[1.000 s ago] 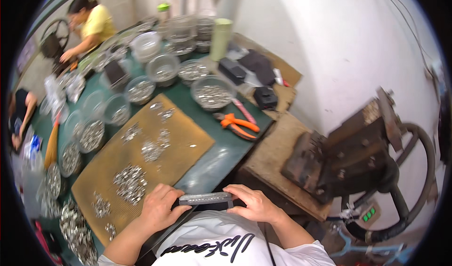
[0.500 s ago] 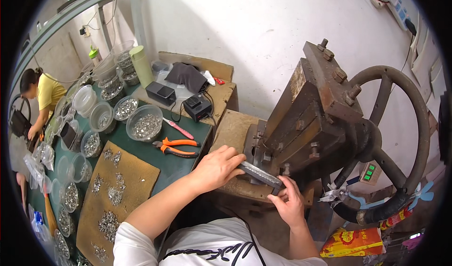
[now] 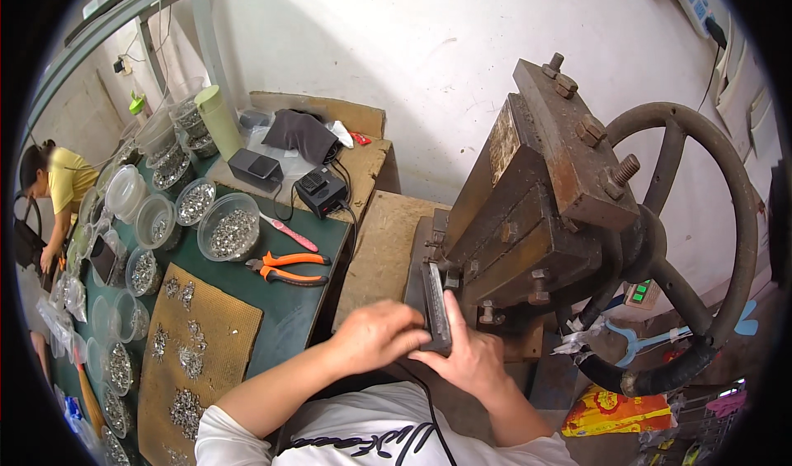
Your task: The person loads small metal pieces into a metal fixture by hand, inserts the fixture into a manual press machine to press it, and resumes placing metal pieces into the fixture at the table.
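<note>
A long dark metal bar (image 3: pixel 436 309) with a light strip along its top points away from me, its far end at the foot of a heavy hand press (image 3: pixel 528 194). My right hand (image 3: pixel 472 355) grips the near end, with the thumb beneath it and the index finger stretched along its right side. Beside the bar's left edge is my left hand (image 3: pixel 375 334), its fingers loosely bent and the thumb apart from them. Its fingertips are close to the bar; whether they touch it I cannot tell.
A large handwheel (image 3: pixel 747 210) stands right of the press. On the green table (image 3: pixel 289 322) at left are orange-handled pliers (image 3: pixel 289 268), tubs of small metal parts (image 3: pixel 228 227) and a brown mat (image 3: pixel 235 317) with metal piles. A person in yellow (image 3: pixel 70 177) works at far left.
The bar has turned from lying crosswise between both hands to pointing at the press. My right hand has moved left to its near end, and my left hand has loosened from it.
</note>
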The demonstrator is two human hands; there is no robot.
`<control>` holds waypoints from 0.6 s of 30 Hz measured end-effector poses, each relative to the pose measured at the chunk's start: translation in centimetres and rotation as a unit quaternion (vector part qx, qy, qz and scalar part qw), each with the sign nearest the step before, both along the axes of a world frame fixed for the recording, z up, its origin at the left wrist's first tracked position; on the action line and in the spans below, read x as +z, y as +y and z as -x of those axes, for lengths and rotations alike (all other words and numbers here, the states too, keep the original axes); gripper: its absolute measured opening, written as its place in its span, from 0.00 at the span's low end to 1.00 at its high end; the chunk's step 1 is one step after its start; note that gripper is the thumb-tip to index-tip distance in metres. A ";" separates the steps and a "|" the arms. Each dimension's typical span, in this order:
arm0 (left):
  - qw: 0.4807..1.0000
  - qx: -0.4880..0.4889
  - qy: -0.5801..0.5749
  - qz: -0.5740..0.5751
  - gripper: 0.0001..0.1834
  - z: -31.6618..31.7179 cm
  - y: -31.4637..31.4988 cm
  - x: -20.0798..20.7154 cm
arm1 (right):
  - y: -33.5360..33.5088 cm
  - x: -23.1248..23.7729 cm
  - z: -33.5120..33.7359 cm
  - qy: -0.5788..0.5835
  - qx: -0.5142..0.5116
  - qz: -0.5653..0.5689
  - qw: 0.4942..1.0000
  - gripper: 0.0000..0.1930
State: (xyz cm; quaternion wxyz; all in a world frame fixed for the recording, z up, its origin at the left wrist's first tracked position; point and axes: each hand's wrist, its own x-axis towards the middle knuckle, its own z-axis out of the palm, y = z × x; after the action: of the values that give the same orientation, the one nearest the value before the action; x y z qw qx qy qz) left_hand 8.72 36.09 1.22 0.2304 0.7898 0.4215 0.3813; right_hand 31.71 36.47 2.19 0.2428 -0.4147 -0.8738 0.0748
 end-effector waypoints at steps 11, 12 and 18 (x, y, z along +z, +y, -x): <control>0.999 -0.005 0.027 0.017 0.15 -0.5 -2.1 -0.3 | -2.6 -6.2 -9.2 0.382 -0.155 0.375 0.830 0.43; 0.999 -0.003 0.039 0.012 0.14 -0.4 -2.1 -0.2 | -3.3 -6.8 -10.8 0.447 -0.193 0.352 0.799 0.40; 0.999 -0.008 0.028 -0.040 0.15 -0.3 -1.9 -0.3 | -4.8 -6.4 -16.5 0.547 -0.263 -0.051 0.793 0.35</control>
State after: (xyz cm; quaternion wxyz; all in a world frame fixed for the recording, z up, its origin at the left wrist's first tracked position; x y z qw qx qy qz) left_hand 9.06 34.14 0.94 0.1897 0.8122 0.4054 0.3740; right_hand 48.18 31.71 -4.20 0.7115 -0.5056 -0.4547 0.1773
